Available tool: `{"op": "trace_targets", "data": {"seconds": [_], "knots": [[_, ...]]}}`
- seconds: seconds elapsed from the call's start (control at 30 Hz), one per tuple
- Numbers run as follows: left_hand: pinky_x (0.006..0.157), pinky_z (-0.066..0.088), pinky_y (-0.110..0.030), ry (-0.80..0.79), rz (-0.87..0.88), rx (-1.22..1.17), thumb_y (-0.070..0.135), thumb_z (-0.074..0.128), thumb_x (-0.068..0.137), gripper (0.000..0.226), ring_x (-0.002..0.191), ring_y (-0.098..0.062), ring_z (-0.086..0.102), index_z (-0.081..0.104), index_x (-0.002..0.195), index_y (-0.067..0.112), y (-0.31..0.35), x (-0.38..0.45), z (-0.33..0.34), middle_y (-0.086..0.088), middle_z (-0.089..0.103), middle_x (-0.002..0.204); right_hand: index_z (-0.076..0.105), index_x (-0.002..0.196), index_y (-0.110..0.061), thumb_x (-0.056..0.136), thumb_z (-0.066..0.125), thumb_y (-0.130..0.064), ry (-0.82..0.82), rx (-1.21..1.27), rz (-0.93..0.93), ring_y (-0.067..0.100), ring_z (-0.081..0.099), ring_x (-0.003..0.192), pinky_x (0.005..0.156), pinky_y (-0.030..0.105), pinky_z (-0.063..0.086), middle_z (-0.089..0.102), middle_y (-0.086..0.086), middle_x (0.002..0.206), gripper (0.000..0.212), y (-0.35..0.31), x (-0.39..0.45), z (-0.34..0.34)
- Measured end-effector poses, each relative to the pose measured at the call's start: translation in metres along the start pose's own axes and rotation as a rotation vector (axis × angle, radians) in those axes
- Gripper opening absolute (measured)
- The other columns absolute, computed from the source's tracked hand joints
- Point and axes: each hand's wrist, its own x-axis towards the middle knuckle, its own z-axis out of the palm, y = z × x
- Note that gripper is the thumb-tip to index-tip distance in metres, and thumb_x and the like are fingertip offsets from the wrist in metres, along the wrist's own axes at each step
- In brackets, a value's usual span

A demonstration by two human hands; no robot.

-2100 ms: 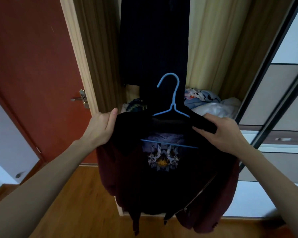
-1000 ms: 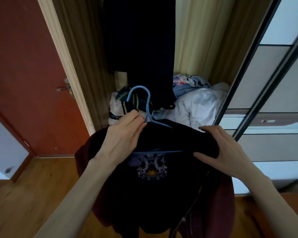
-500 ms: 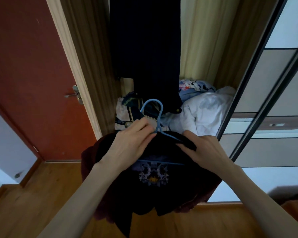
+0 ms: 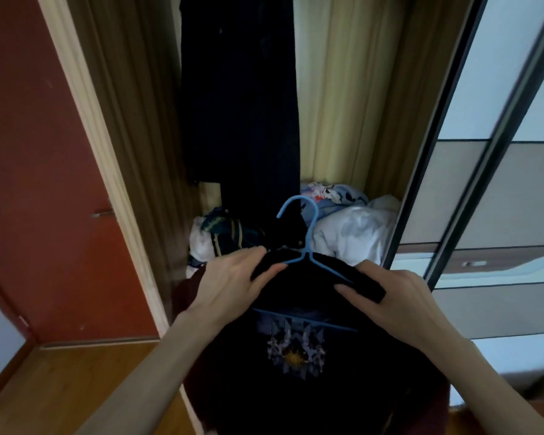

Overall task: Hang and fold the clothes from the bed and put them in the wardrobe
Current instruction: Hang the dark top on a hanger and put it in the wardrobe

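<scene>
Head view: a black jacket [image 4: 311, 381] with a pale emblem printed inside its back and a dark red outer layer showing at its lower edges hangs on a blue wire hanger [image 4: 307, 246], held up in front of the open wardrobe [image 4: 343, 105]. The hanger's hook stands upright above the collar, free of any rail, and its lower bar crosses the garment just above the emblem. The left hand [image 4: 233, 284] grips the jacket's left shoulder, fingers curled over the black cloth close to the hanger's neck, thumb tip beside the wire. The right hand [image 4: 396, 296] grips the right shoulder, fingers curled round the fold of cloth over the hanger's arm.

Behind the hook, inside the wardrobe, a long dark garment [image 4: 239, 105] hangs down from above, its hem reaching close to the hook. On the wardrobe floor lies a heap of crumpled clothes: a white piece [image 4: 355, 233] toward the right corner, a blue printed one [image 4: 330, 196] behind it, and a dark green striped one [image 4: 230, 233] at the left. A sliding door [image 4: 500, 189] with a dark frame stands along the wardrobe's right edge. Left of the wardrobe's side panel is a red-brown door [image 4: 38, 183] with a metal handle [image 4: 102, 212], and wooden flooring [image 4: 60, 387] lies below it.
</scene>
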Motion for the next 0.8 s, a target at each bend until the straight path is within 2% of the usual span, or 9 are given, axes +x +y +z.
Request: {"op": "trace_targets", "data": {"seconds": [0.07, 0.13, 0.23, 0.33, 0.4, 0.5, 0.6, 0.7, 0.8], "knots": [[0.048, 0.044, -0.033, 0.033, 0.007, 0.005, 0.06, 0.037, 0.106, 0.054, 0.059, -0.012, 0.054, 0.054, 0.08, 0.016, 0.011, 0.023, 0.008, 0.005, 0.053, 0.068, 0.058, 0.087, -0.03, 0.096, 0.051, -0.064, -0.021, -0.069, 0.042, 0.014, 0.059, 0.052, 0.042, 0.018, 0.033, 0.054, -0.014, 0.057, 0.036, 0.005, 0.005, -0.026], [0.049, 0.046, -0.038, 0.079, 0.014, -0.003, 0.06, 0.039, 0.105, 0.055, 0.06, -0.012, 0.054, 0.056, 0.081, 0.014, 0.02, 0.046, 0.012, 0.004, 0.054, 0.069, 0.053, 0.088, -0.037, 0.094, 0.049, -0.071, -0.062, -0.106, 0.103, 0.011, 0.061, 0.063, 0.049, 0.011, 0.029, 0.052, -0.021, 0.062, 0.035, 0.014, 0.011, -0.054], [0.048, 0.045, -0.038, 0.163, 0.0, -0.007, 0.061, 0.041, 0.104, 0.056, 0.058, -0.012, 0.051, 0.056, 0.079, 0.013, 0.029, 0.078, 0.012, 0.004, 0.052, 0.067, 0.048, 0.088, -0.045, 0.083, 0.031, -0.093, -0.208, -0.149, 0.177, -0.003, 0.057, 0.062, 0.05, 0.014, 0.032, 0.056, -0.025, 0.065, 0.051, 0.029, 0.02, -0.096], [0.05, 0.044, -0.038, 0.158, -0.029, -0.014, 0.064, 0.041, 0.102, 0.055, 0.058, -0.011, 0.049, 0.051, 0.077, 0.017, 0.037, 0.106, 0.013, 0.006, 0.049, 0.066, 0.057, 0.087, -0.045, 0.078, 0.021, -0.097, -0.18, -0.326, 0.169, 0.004, 0.066, 0.068, 0.051, 0.023, 0.042, 0.059, -0.02, 0.064, 0.064, 0.037, 0.034, -0.119], [0.055, 0.047, -0.04, 0.118, -0.063, -0.041, 0.067, 0.039, 0.101, 0.055, 0.062, -0.012, 0.053, 0.055, 0.083, 0.017, 0.041, 0.121, 0.016, 0.007, 0.053, 0.069, 0.068, 0.093, -0.043, 0.079, 0.027, -0.092, -0.145, -0.399, 0.191, 0.016, 0.07, 0.073, 0.057, 0.034, 0.052, 0.066, -0.01, 0.066, 0.066, 0.038, 0.047, -0.126], [0.064, 0.048, -0.039, 0.033, -0.13, -0.084, 0.069, 0.036, 0.1, 0.056, 0.073, -0.015, 0.059, 0.058, 0.093, 0.017, 0.048, 0.144, 0.019, 0.005, 0.061, 0.08, 0.072, 0.093, -0.043, 0.084, 0.043, -0.082, -0.149, -0.392, 0.262, 0.021, 0.071, 0.077, 0.061, 0.034, 0.052, 0.069, -0.007, 0.068, 0.049, 0.04, 0.066, -0.139], [0.07, 0.049, -0.04, -0.042, -0.146, -0.122, 0.065, 0.035, 0.1, 0.048, 0.081, -0.016, 0.058, 0.052, 0.092, 0.021, 0.056, 0.167, 0.02, 0.007, 0.057, 0.086, 0.068, 0.077, -0.04, 0.084, 0.059, -0.074, -0.116, -0.385, 0.384, 0.027, 0.07, 0.084, 0.06, 0.032, 0.045, 0.067, -0.006, 0.068, 0.036, 0.044, 0.082, -0.153], [0.08, 0.05, -0.045, -0.066, -0.153, -0.139, 0.059, 0.036, 0.104, 0.042, 0.093, -0.019, 0.058, 0.053, 0.098, 0.022, 0.065, 0.191, 0.018, 0.005, 0.058, 0.095, 0.06, 0.06, -0.04, 0.08, 0.068, -0.073, -0.072, -0.34, 0.495, 0.024, 0.061, 0.071, 0.058, 0.031, 0.041, 0.062, -0.011, 0.061, 0.04, 0.045, 0.097, -0.171], [0.095, 0.045, -0.04, -0.06, -0.14, -0.205, 0.053, 0.037, 0.107, 0.037, 0.108, -0.018, 0.055, 0.056, 0.121, 0.024, 0.072, 0.212, 0.016, 0.006, 0.059, 0.113, 0.069, 0.071, -0.043, 0.077, 0.067, -0.077, -0.029, -0.355, 0.545, 0.023, 0.065, 0.075, 0.06, 0.031, 0.045, 0.067, -0.01, 0.067, 0.034, 0.045, 0.11, -0.193]]}}
